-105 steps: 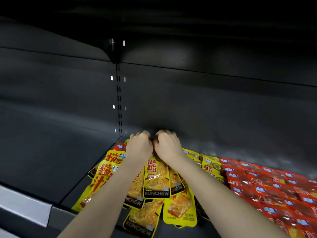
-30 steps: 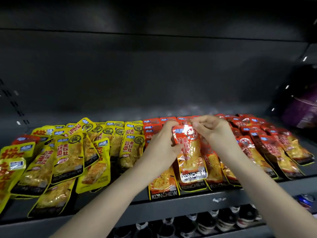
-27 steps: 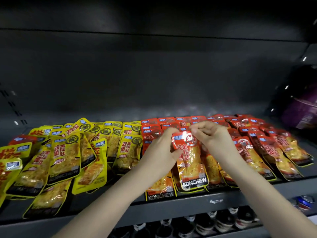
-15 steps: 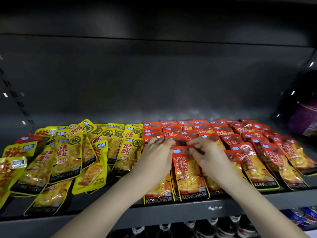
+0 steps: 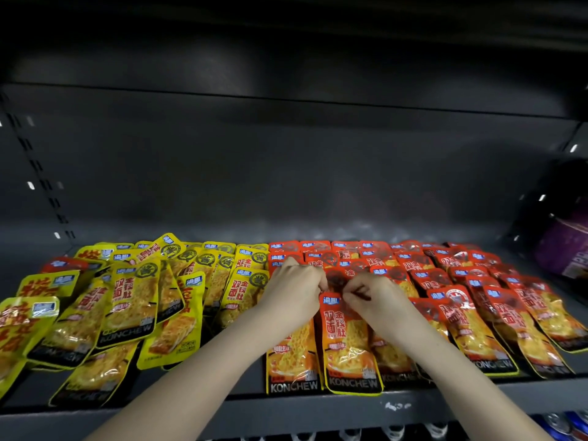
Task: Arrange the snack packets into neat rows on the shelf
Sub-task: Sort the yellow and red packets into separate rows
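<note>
A red snack packet (image 5: 348, 345) lies flat at the front of the dark shelf (image 5: 318, 412), its black band toward the edge. My left hand (image 5: 294, 294) and my right hand (image 5: 372, 296) both pinch its top edge, fingers curled. More red packets (image 5: 445, 281) lie in overlapping rows behind and to the right. Yellow packets (image 5: 133, 300) cover the left half in a looser, skewed heap, with one red packet (image 5: 65, 264) partly buried at the far left.
The shelf's back wall (image 5: 286, 173) is bare dark metal, with a strip of free shelf behind the packets. A purple package (image 5: 566, 249) stands at the far right. Bottle tops (image 5: 394, 432) and cans (image 5: 560, 424) show on the level below.
Both hands have lowered the red packet from an upright, lifted position down flat onto the front row. Earlier still, my hands were over at the yellow heap on the left.
</note>
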Available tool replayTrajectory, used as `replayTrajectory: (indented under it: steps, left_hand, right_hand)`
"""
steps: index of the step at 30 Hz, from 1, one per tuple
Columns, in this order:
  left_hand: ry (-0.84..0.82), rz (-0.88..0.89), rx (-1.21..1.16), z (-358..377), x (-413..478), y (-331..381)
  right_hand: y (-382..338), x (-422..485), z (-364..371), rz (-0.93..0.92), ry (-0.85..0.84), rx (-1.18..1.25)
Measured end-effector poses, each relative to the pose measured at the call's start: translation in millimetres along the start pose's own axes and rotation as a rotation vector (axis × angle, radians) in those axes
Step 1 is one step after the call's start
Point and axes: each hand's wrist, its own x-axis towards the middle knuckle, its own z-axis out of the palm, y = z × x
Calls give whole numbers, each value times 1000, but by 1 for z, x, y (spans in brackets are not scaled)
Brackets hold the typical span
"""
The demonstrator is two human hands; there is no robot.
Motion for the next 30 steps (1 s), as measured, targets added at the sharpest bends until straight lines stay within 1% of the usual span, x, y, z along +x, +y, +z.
replayTrajectory:
  steps: [4, 9, 14, 22, 26, 30]
  left_hand:
    - [-26, 1, -29, 0, 3, -1]
    - [-10, -29, -104, -3, 11, -2]
    - [10, -60, -110, -2, 17, -3]
    - [37, -87, -141, 3, 20, -4]
    - [48, -97, -162, 3, 21, -5]
    - [61, -103, -163, 5, 21, -5]
  right_hand:
    - [2, 3, -3, 48, -25, 89]
    - [3, 6, -2, 71, 41, 155]
    - [2, 14, -3, 60, 70, 104]
    - [1, 15, -2, -69, 67, 46]
    - [4, 11, 2, -100, 73, 12]
    - [7, 3, 6, -154, 130, -7]
